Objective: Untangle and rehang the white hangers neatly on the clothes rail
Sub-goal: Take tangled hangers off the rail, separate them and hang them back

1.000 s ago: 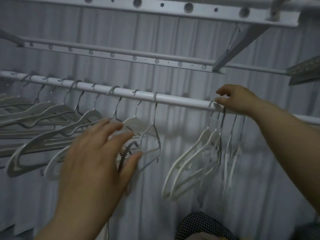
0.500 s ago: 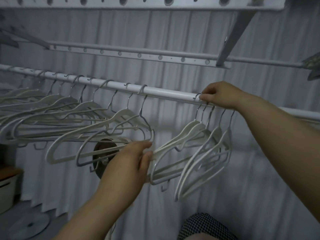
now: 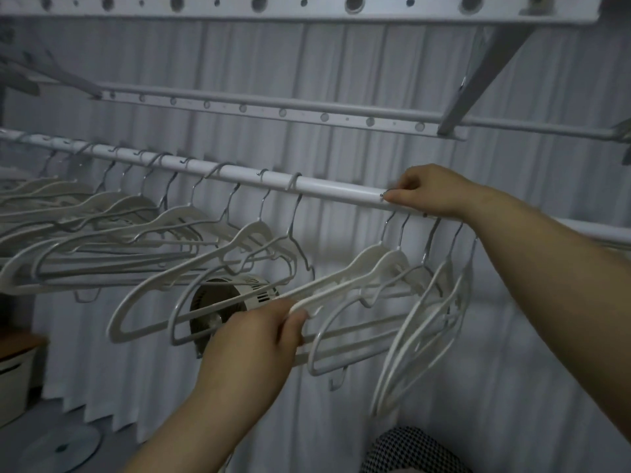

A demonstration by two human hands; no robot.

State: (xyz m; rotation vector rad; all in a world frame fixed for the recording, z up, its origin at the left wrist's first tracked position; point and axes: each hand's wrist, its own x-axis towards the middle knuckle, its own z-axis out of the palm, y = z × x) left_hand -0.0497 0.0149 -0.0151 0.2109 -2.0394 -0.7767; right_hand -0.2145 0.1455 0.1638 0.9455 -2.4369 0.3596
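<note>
Nearest the camera, low in the middle, the left hand [image 3: 259, 339] is pinching the lower end of a white hanger [image 3: 345, 285] between thumb and fingers, holding its arm out to the left. That hanger is hanging in a small bunch [image 3: 423, 322] whose frames are crossing one another, two of them swinging down at a steep tilt on the right. Above them, the right hand [image 3: 433, 191] is gripping the white rail [image 3: 327, 189] with fingers closed over the bunch's metal hooks. Further left along the rail, a long row of hangers [image 3: 129, 233] is hanging with arms overlapping. Behind them a round fan [image 3: 225, 308] is showing through, and a pleated pale curtain [image 3: 341, 70] is covering the back wall.
</note>
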